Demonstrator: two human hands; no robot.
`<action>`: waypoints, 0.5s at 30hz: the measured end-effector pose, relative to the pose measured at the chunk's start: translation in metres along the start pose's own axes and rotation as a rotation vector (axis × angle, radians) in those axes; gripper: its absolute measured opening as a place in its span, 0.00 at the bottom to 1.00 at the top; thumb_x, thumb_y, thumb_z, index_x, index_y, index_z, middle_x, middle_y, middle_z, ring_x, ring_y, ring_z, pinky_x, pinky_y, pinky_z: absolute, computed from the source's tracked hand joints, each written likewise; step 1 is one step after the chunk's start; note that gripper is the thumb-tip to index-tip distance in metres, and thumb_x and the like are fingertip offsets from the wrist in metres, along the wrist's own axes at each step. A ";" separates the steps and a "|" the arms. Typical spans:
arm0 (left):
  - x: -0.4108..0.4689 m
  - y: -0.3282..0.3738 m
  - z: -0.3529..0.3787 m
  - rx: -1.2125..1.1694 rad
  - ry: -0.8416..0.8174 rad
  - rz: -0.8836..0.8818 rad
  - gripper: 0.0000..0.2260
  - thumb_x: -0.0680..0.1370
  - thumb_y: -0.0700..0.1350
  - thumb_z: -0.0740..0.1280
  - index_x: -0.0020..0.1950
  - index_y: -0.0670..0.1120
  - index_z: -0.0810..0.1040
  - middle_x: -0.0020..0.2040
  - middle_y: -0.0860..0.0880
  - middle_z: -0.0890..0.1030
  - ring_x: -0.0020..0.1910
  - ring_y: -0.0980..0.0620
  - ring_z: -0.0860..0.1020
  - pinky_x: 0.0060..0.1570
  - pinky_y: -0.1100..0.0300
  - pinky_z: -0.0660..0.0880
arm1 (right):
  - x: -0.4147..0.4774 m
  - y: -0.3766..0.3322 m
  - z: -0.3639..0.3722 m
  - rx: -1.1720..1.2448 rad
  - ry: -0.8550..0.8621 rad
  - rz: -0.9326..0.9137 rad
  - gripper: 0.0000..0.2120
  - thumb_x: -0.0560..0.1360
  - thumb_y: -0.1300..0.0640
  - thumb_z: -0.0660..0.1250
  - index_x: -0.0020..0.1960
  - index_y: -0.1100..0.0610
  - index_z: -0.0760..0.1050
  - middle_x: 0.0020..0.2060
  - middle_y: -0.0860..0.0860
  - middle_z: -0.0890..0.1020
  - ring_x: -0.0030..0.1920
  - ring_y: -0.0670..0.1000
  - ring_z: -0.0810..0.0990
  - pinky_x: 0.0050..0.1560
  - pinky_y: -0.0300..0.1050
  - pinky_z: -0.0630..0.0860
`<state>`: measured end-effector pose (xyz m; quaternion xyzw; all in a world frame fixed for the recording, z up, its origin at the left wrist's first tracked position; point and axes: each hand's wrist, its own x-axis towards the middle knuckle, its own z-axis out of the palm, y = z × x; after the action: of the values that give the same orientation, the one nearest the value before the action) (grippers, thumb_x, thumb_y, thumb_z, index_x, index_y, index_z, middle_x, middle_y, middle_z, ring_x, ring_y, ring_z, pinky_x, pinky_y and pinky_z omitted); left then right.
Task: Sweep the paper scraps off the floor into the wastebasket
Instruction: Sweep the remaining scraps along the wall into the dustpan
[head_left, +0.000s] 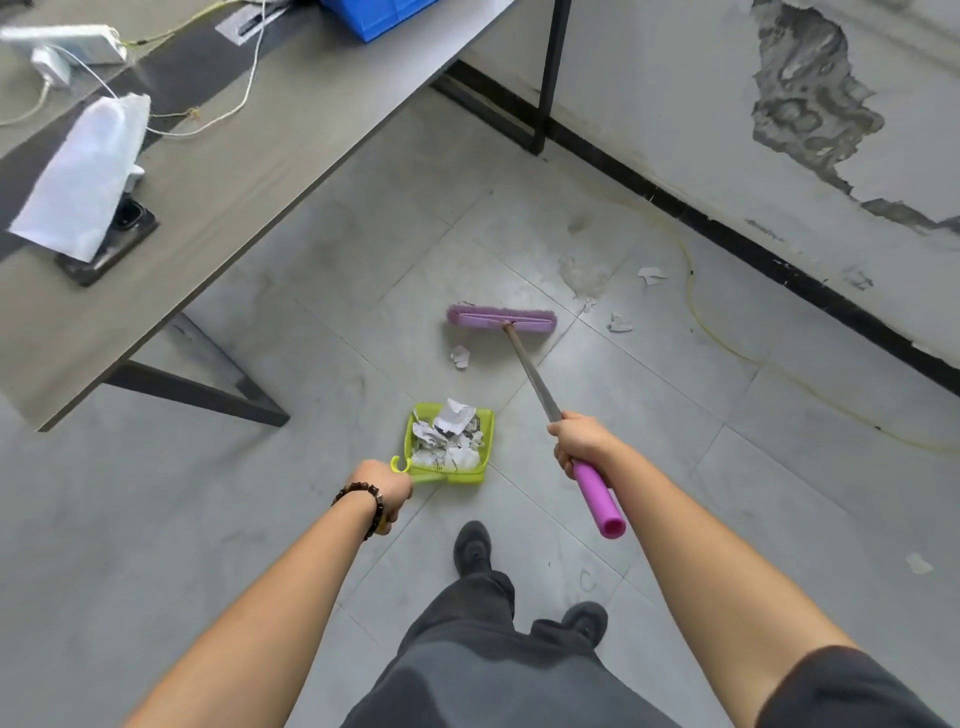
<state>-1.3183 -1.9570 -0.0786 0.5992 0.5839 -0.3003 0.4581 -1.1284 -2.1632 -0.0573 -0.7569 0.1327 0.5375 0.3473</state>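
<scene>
Green plastic dustpan (485, 441) rests on the grey tiled floor (208, 519) just ahead of your feet, heaped with torn paper scraps (449, 436). Your left hand (382, 491), a bead bracelet (363, 501) at its wrist, has its fingers curled round the dustpan's handle at the pan's near-left corner. Your right hand (582, 441) is wrapped closed round the broom handle (532, 376) where the bare shaft meets the pink sleeve (597, 499), whose end points back towards you. The shaft slopes away to the purple broom head (501, 318), which sits on the floor beyond the dustpan, apart from it. One loose scrap (460, 356) lies between head and pan, below the head's left end. Two scraps (620, 323) lie to the right of the head, the farther one (650, 274) closer to the wall. Another scrap (918, 563) lies near right, well apart from the others. A grey table (260, 156) stands at far left.
</scene>
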 end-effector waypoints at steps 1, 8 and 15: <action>0.002 0.001 -0.001 -0.013 -0.006 0.003 0.04 0.71 0.34 0.61 0.38 0.42 0.71 0.28 0.45 0.68 0.25 0.49 0.65 0.26 0.63 0.63 | 0.003 0.006 0.007 -0.049 0.002 0.012 0.12 0.78 0.64 0.54 0.59 0.57 0.70 0.28 0.55 0.69 0.22 0.50 0.66 0.22 0.36 0.66; 0.003 0.016 0.005 -0.092 -0.030 0.030 0.07 0.71 0.32 0.60 0.37 0.43 0.66 0.29 0.45 0.67 0.25 0.49 0.65 0.26 0.62 0.62 | -0.053 0.061 0.019 -0.376 -0.116 0.126 0.17 0.74 0.66 0.53 0.60 0.57 0.70 0.32 0.55 0.70 0.21 0.50 0.68 0.23 0.41 0.69; -0.003 0.039 0.005 -0.066 -0.061 0.096 0.04 0.71 0.33 0.59 0.38 0.41 0.68 0.28 0.44 0.68 0.24 0.49 0.65 0.26 0.63 0.62 | -0.091 0.050 -0.053 -0.053 -0.096 0.282 0.22 0.80 0.60 0.63 0.71 0.59 0.61 0.27 0.50 0.64 0.19 0.43 0.60 0.20 0.30 0.57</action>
<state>-1.2793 -1.9591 -0.0704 0.6016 0.5499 -0.2765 0.5092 -1.1542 -2.2512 0.0158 -0.7133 0.2066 0.6197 0.2540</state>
